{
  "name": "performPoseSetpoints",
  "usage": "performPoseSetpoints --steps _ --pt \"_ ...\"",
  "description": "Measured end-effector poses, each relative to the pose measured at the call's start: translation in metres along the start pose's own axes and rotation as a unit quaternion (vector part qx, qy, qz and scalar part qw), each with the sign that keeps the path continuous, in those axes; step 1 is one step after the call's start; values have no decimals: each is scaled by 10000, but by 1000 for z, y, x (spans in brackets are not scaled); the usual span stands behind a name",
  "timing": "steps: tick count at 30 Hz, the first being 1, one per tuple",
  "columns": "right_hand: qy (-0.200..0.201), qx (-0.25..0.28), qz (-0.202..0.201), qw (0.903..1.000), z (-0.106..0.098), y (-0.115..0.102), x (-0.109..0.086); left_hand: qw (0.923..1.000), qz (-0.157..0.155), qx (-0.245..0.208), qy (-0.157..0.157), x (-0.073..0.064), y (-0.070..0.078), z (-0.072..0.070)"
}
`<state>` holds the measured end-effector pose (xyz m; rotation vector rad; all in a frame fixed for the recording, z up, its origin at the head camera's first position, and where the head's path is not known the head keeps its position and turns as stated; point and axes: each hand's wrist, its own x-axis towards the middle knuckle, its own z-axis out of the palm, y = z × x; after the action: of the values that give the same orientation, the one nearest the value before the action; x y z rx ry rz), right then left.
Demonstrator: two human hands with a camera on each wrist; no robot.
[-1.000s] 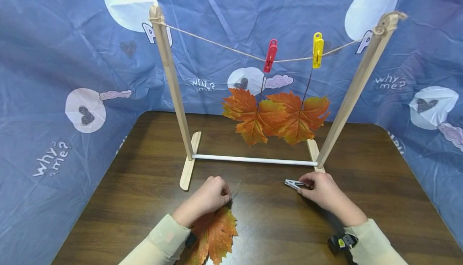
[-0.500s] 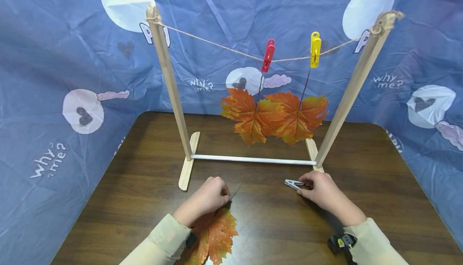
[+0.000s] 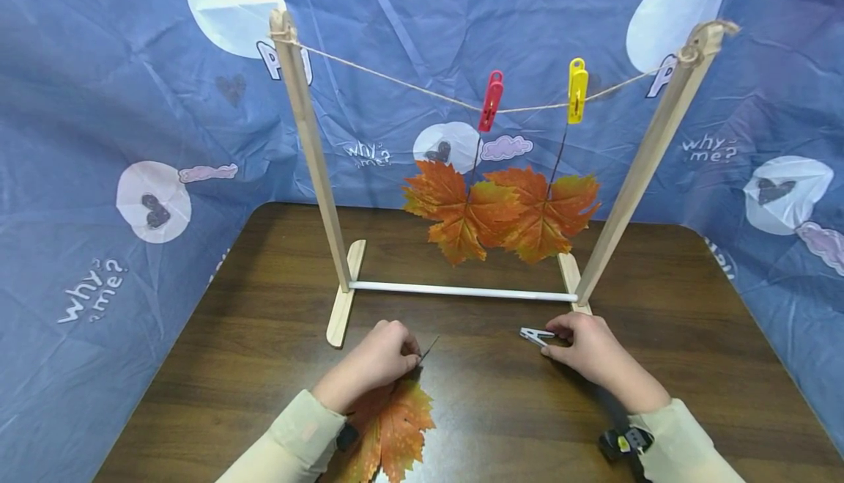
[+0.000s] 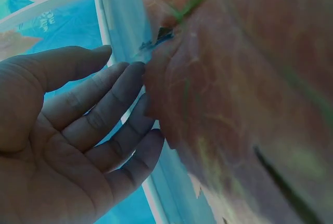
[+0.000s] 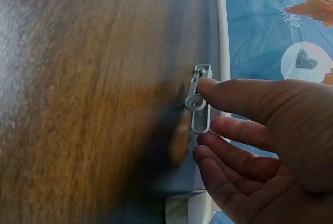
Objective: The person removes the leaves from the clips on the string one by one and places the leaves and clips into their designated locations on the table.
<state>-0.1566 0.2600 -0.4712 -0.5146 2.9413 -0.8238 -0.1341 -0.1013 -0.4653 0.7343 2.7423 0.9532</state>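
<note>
My left hand (image 3: 387,355) pinches the thin dark stem (image 3: 428,349) of an orange artificial maple leaf (image 3: 398,428), whose blade lies under my wrist near the table's front. In the left wrist view this leaf (image 4: 223,88) fills the right side, and the pinch itself cannot be made out clearly. My right hand (image 3: 587,344) holds a light grey clothespin (image 3: 535,336) between thumb and fingers, just above or on the table. The right wrist view has the clothespin (image 5: 200,101) at my fingertips. Both hands are apart, in front of the wooden stand.
A stand with two wooden posts (image 3: 310,153) and a white crossbar (image 3: 461,291) carries a sagging twine line (image 3: 395,83). From it hang two maple leaves (image 3: 461,212), one on a red clothespin (image 3: 491,100), one on a yellow clothespin (image 3: 577,91). A blue patterned cloth (image 3: 165,87) stands behind.
The leaf's stem tip beyond my left fingers has shifted slightly and shows more plainly now. Both hands keep nearly the same place; the view sways a little.
</note>
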Motion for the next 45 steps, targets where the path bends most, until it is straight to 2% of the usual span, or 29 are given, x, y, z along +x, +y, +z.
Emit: performPoseSetpoints --steps 4,10,19,24,28,45 --pt "96 88 81 9999 -4 -3 -1 9998 121 -123 72 0 1 -4" --pt "226 353 139 9990 -12 -9 -1 9994 115 -159 278 0 5 -11" --pt "478 616 -65 9969 -20 -24 -1 9957 336 -618 599 2 10 -20" --pt "599 766 -197 9951 -25 -32 -2 9913 452 -1003 726 2 14 -24" --pt "665 935 -295 9930 -28 -39 -3 9870 422 -1313 822 2 18 -29" --pt "810 1464 -602 9841 -43 -69 -5 9686 448 -2017 1385 3 38 -45"
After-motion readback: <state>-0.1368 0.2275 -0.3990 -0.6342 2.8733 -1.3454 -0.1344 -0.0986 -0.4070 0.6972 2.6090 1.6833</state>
